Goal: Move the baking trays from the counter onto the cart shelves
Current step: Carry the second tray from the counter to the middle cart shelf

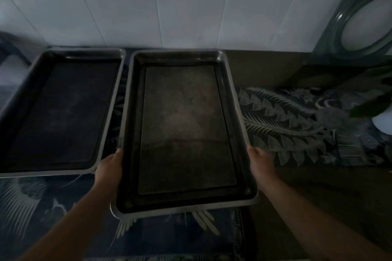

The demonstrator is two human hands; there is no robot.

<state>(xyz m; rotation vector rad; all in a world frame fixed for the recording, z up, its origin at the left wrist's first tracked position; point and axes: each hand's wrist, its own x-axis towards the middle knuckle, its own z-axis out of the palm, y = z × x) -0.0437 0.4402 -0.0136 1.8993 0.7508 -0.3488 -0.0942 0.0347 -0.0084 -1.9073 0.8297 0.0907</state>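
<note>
Head view of a dim counter with two dark baking trays lying side by side. The centre tray [186,129] is grasped on both long edges — left hand [111,168] clasping the left rim, right hand [259,163] clasping the right rim. The second tray [61,112] rests just beside it on the patterned cloth [297,121], below the white tiled wall [191,6].

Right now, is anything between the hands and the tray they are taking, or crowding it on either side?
Nothing lies between them: the left hand and right hand already grip the long edges of the middle tray. A second tray sits close on its left, beside the left hand. The cart is out of view.
</note>
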